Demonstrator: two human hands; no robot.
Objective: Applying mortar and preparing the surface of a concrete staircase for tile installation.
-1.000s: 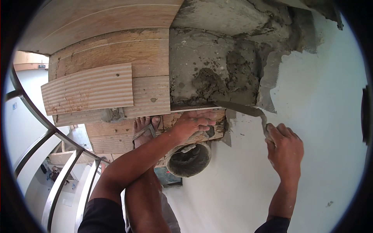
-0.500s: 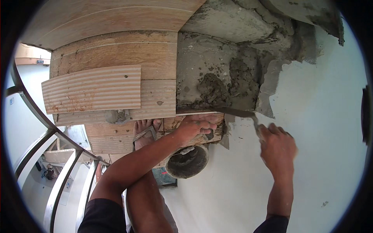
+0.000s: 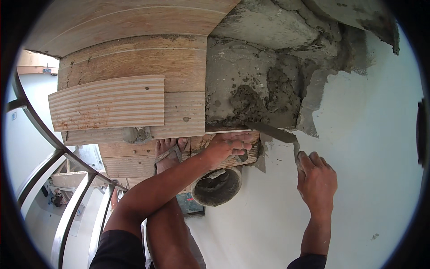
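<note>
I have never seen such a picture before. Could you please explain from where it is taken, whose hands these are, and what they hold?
No machine is here: these are a person's bare hands. The picture comes from a wide fisheye camera on that person's head, looking down, so straight edges bend.

The right hand grips a narrow, grey, mortar-smeared trowel, its tip at the front edge of rough, grey, damp-looking mortar. The left hand is at that same edge; whether it holds anything is unclear. Below it in the picture is a round, grey, mortar-stained bucket.

To the left, a brown-and-cream striped flat piece lies over brown wood-patterned tiles.
</note>
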